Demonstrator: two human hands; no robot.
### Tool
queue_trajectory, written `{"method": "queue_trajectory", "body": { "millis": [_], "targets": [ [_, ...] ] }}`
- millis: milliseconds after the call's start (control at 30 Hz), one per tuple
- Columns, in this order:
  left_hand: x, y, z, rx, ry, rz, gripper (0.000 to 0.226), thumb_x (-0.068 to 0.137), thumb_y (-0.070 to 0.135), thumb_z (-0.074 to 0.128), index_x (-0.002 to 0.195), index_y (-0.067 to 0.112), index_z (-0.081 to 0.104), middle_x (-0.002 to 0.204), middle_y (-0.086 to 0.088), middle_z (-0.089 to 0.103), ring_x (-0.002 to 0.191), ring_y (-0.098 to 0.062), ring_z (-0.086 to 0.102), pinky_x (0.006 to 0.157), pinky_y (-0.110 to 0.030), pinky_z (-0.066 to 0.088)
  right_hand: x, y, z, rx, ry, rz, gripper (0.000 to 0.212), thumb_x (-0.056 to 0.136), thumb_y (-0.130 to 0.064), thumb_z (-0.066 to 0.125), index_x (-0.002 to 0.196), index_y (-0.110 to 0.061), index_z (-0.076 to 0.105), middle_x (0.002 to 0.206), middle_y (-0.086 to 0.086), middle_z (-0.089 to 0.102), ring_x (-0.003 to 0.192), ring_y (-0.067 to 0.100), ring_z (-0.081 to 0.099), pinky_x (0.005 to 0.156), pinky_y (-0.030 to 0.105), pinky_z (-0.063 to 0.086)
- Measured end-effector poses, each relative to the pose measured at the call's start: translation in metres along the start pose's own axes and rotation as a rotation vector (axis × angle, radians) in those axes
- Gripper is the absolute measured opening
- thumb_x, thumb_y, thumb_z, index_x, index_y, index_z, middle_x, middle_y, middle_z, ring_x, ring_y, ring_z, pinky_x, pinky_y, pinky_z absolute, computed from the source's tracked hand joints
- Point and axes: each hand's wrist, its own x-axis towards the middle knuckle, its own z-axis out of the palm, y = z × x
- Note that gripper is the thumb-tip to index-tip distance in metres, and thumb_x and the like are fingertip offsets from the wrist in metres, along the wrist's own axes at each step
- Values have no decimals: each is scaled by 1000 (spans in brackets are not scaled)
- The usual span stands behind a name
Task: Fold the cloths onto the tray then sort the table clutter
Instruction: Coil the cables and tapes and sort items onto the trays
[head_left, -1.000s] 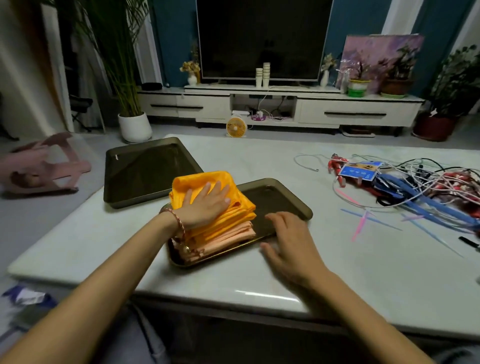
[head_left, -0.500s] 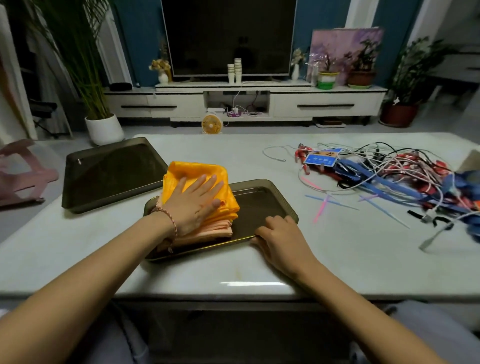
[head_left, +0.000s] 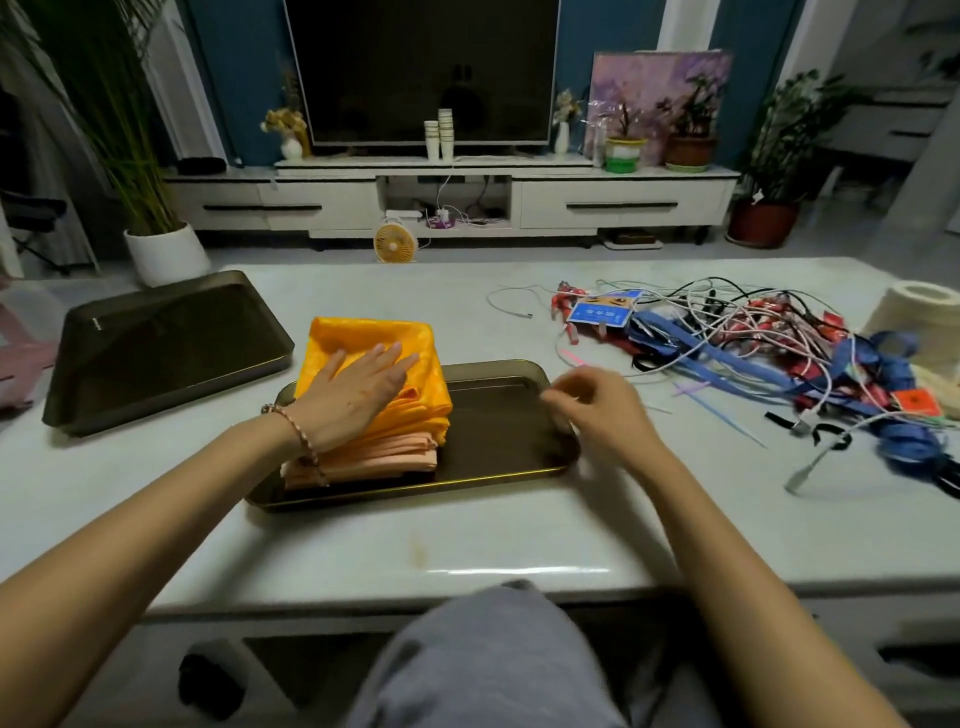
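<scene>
Head view: left hand (head_left: 358, 397) flat on cloths (head_left: 374, 338); right hand (head_left: 602, 415) loosely curled, empty, above tray (head_left: 493, 367)

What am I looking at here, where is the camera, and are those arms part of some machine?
No machine: these are a person's own bare arms, filmed by one camera worn on their head, looking forward and down. On the pale table sits a dark tray with a stack of folded cloths, yellow above pink. The left hand presses flat on the stack. The right hand, blurred, hovers over the tray's right rim and seems to hold nothing. A second tray lies further left, and a tangle of cables to the right.
</scene>
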Motion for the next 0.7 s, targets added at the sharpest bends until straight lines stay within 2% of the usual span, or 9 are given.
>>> {"method": "queue_trajectory", "body": {
  "millis": [67, 133, 200, 300, 367, 433, 533, 633, 700],
  "targets": [
    [-5, 0, -2, 19, -12, 14, 95, 50, 80, -32, 133, 35, -16, 152, 9, -12, 143, -10, -8, 115, -36, -7, 16, 19, -10, -243, 187, 199, 18, 91, -26, 56, 95, -9, 59, 100, 13, 65, 93, 28, 60, 75, 30, 41],
    [-7, -5, -3, 92, -36, 4, 94, 61, 79, -25, 141, 33, -13, 149, 12, -16, 140, -7, -12, 115, -38, -6, 27, 32, -11, -439, 142, 395, 31, 93, -33, 50, 107, -5, 55, 115, 18, 59, 107, 34, 55, 83, 35, 42],
    [-14, -5, 2, 247, -5, 31, 62, 97, 52, 11, 149, 23, -2, 155, 0, -11, 142, -15, -9, 115, -45, 3, 32, 36, -9, -530, 97, 459, 34, 94, -32, 49, 113, -4, 54, 119, 17, 57, 109, 35, 54, 83, 34, 42],
    [-18, -12, 13, 345, 175, 150, 63, 81, 17, 70, 133, 11, 34, 145, -14, 28, 129, -39, 39, 93, -59, 36, 45, 39, -10, -570, 75, 486, 24, 91, -23, 51, 107, -5, 55, 109, 14, 58, 101, 33, 56, 75, 31, 38],
    [-22, -12, 8, 231, 123, 131, 58, 94, 55, 28, 144, 26, 20, 148, -2, 9, 139, -32, 23, 107, -50, 15, 51, 41, -15, -536, 70, 520, 22, 86, -23, 57, 101, -7, 56, 100, 11, 57, 92, 30, 54, 73, 30, 38],
    [-22, -9, 4, -9, 89, 12, 98, 63, 85, -16, 144, 35, 5, 149, 11, -4, 144, -12, 1, 112, -32, -5, 52, 44, -20, -486, 49, 543, 20, 81, -23, 60, 94, -6, 59, 94, 11, 60, 88, 29, 55, 70, 29, 38],
    [-29, 18, -14, -217, 348, -20, 108, 66, 88, 3, 142, 19, 36, 151, 0, 29, 142, -15, 18, 115, -33, 12, 46, 45, -21, -373, -4, 540, 14, 81, -19, 59, 74, -6, 55, 73, 9, 60, 77, 28, 57, 68, 30, 43],
    [-33, 67, -21, -139, 671, 176, 59, 89, 51, 33, 124, 9, 56, 131, -10, 55, 130, -20, 40, 107, -24, 24, 38, 38, -24, -302, -2, 499, 18, 79, -18, 59, 66, -6, 55, 64, 10, 59, 66, 27, 55, 67, 32, 46],
    [-22, 107, -10, -279, 653, 257, 42, 92, 36, 37, 115, 10, 60, 117, -6, 62, 114, -14, 48, 97, -17, 29, 29, 30, -25, -251, 31, 408, 23, 79, -16, 60, 62, -1, 57, 59, 13, 56, 58, 24, 51, 61, 30, 42]
  ]
}}
